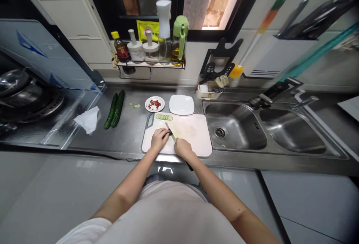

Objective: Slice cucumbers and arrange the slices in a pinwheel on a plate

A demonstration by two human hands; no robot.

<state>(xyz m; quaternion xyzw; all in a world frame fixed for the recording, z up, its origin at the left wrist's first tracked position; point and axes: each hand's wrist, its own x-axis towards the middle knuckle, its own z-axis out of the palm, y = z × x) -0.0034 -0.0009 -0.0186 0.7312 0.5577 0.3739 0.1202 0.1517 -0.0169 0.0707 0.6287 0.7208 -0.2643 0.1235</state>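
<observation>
My right hand [183, 149] is closed around the handle of a kitchen knife [171, 131], its blade pointing away and to the left over a white cutting board [196, 139]. Beside the blade, the curled fingers of my left hand [159, 138] press on a dark green piece of cucumber [169, 133], mostly hidden by the fingers and blade. A row of overlapping cucumber slices [164, 117] lies near the board's far left edge. Just behind the board are a plate of chopped red pieces [154, 104] and a bare white square plate [181, 105].
Two whole cucumbers [114, 109] lie to the left, near a crumpled white tissue [88, 120]. A double sink [235, 131] is at the right. Bottles and jars stand on a wall rack [151, 64]. A stove with a pot [22, 90] sits far left.
</observation>
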